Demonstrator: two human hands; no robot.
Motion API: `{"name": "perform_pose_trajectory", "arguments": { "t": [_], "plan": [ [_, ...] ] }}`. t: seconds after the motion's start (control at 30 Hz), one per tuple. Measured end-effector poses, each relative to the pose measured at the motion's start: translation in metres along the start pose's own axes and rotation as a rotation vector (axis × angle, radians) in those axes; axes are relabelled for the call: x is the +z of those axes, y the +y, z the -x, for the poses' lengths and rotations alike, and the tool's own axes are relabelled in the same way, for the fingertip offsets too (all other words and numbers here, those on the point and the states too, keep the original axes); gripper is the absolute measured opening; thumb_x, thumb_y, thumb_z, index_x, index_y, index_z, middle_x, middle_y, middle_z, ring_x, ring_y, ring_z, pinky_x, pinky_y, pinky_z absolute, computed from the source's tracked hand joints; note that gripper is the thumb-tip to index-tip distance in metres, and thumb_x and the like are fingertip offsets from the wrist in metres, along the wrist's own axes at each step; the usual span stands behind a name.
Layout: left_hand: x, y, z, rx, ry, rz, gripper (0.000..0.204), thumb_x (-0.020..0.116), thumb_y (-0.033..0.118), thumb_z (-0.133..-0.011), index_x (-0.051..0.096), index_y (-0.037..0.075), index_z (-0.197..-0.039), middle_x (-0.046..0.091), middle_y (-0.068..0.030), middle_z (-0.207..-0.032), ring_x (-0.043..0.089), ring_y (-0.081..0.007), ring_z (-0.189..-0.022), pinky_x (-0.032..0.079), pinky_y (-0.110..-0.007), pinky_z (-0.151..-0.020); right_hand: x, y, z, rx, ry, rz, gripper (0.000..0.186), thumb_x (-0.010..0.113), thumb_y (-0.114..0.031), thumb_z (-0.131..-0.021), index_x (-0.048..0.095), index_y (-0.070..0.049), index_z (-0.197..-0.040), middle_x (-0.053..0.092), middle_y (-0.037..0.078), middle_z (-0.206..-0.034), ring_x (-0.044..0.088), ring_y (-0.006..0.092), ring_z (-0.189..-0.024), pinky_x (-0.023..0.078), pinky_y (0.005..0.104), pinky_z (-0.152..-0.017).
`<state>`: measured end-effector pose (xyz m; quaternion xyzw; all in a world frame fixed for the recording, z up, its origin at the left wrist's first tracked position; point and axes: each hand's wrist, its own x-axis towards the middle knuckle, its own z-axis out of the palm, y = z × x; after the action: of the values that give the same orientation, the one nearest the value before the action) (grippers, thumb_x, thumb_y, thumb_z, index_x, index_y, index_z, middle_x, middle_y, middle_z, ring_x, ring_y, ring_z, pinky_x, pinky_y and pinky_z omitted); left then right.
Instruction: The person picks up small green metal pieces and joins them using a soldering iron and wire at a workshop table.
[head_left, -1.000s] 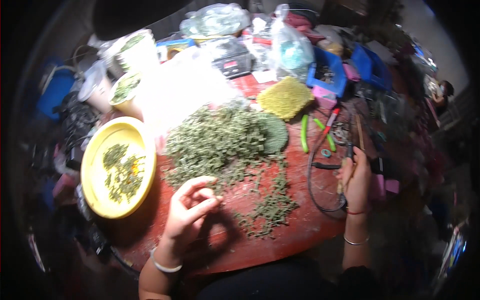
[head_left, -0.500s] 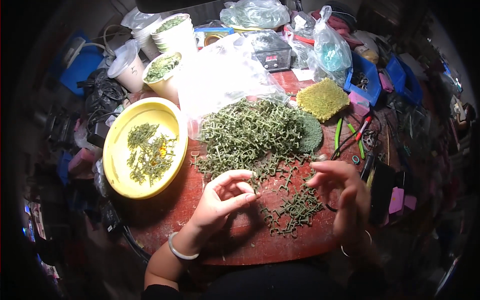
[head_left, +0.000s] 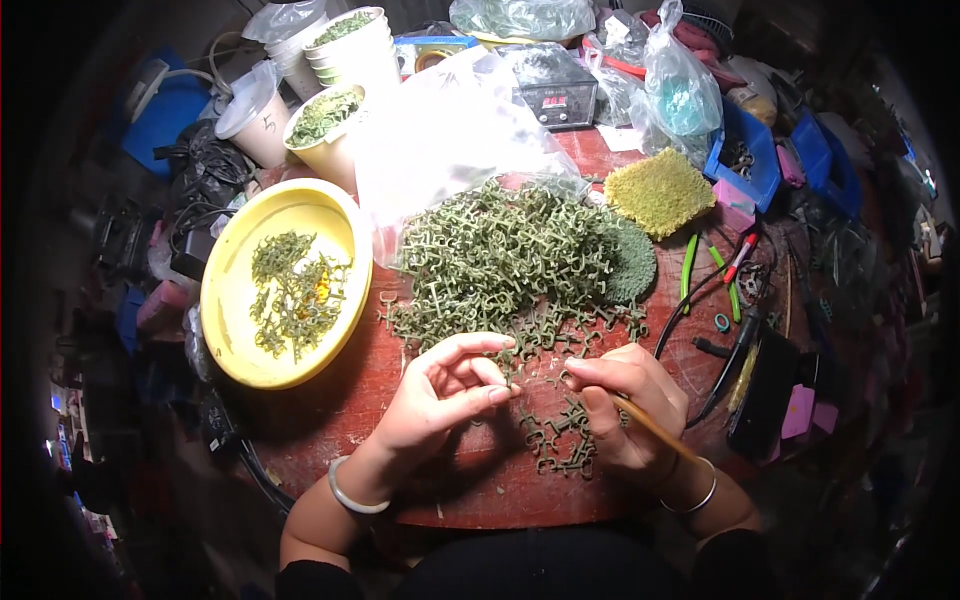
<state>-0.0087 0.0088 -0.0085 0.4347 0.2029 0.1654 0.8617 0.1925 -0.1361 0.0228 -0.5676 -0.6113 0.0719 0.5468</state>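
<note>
"Bowl (head_left: 225, 320) at far left, what's in it?"
"Green scraps (head_left: 295, 310), scattered loosely."
"And the left hand (head_left: 430, 405)?"
"Pinching a small green piece (head_left: 507, 368) between thumb and finger, by the near edge of the big heap (head_left: 505, 255) on the red table (head_left: 450, 508)."
"Next?"
"Loose pieces (head_left: 562, 442) lie between the hands."
"The right hand (head_left: 650, 388)?"
"Closed around a thin brown stick (head_left: 656, 429); whether its fingertips grip anything else, I can't tell."

1. The bare left hand (head_left: 442, 385) makes a C, with thumb (head_left: 475, 402) and pointer finger (head_left: 467, 345) bent.
2. The bare right hand (head_left: 635, 405) curls in a grip, near the left one.
3. Both bare forearms (head_left: 328, 518) lean inward, coming out of dark cloth sleeves (head_left: 312, 580).
</note>
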Motion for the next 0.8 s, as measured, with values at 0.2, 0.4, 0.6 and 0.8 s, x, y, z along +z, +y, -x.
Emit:
{"name": "perform_pose_trajectory", "arguments": {
  "t": [0.2,0.4,0.6,0.8],
  "plan": [
    [0.0048,0.0035,0.0012,0.004,-0.010,-0.067,0.052,0.071,-0.005,-0.096,0.054,0.000,-0.145,0.072,-0.0048,-0.102,0.068,-0.0106,-0.099,0.054,-0.026,-0.090,0.0000,0.0017,0.0024,0.040,0.019,-0.103,0.022,0.066,0.002,-0.086,0.071,0.003,-0.107,0.070,0.014,-0.088,0.065,0.0251,-0.072,0.054,0.0350,-0.065],
    [0.0044,-0.0001,0.0005,0.043,0.013,-0.109,0.054,0.072,-0.006,-0.096,0.053,0.001,-0.146,0.071,-0.0030,-0.101,0.066,-0.0082,-0.095,0.053,-0.024,-0.088,-0.0013,0.0002,-0.0011,-0.045,-0.032,-0.073,0.024,0.067,0.002,-0.081,0.071,0.002,-0.105,0.067,0.012,-0.084,0.063,0.0254,-0.072,0.053,0.0353,-0.064],
    [0.0079,0.0006,0.0022,0.084,0.056,-0.153,0.056,0.071,-0.009,-0.095,0.052,0.000,-0.146,0.070,-0.0025,-0.101,0.066,-0.0074,-0.096,0.054,-0.023,-0.089,0.0016,-0.0001,0.0002,-0.090,-0.021,-0.054,0.027,0.069,0.002,-0.078,0.073,0.001,-0.105,0.066,0.011,-0.085,0.063,0.0249,-0.073,0.052,0.0350,-0.065],
    [0.0093,-0.0007,0.0028,0.111,0.068,-0.163,0.056,0.070,-0.010,-0.095,0.051,-0.002,-0.147,0.069,-0.0036,-0.103,0.066,-0.0085,-0.098,0.055,-0.024,-0.093,0.0039,0.0011,0.0008,-0.134,-0.025,-0.031,0.031,0.071,0.003,-0.076,0.073,0.000,-0.106,0.065,0.011,-0.085,0.062,0.0258,-0.072,0.052,0.0353,-0.063]
  ]
}}
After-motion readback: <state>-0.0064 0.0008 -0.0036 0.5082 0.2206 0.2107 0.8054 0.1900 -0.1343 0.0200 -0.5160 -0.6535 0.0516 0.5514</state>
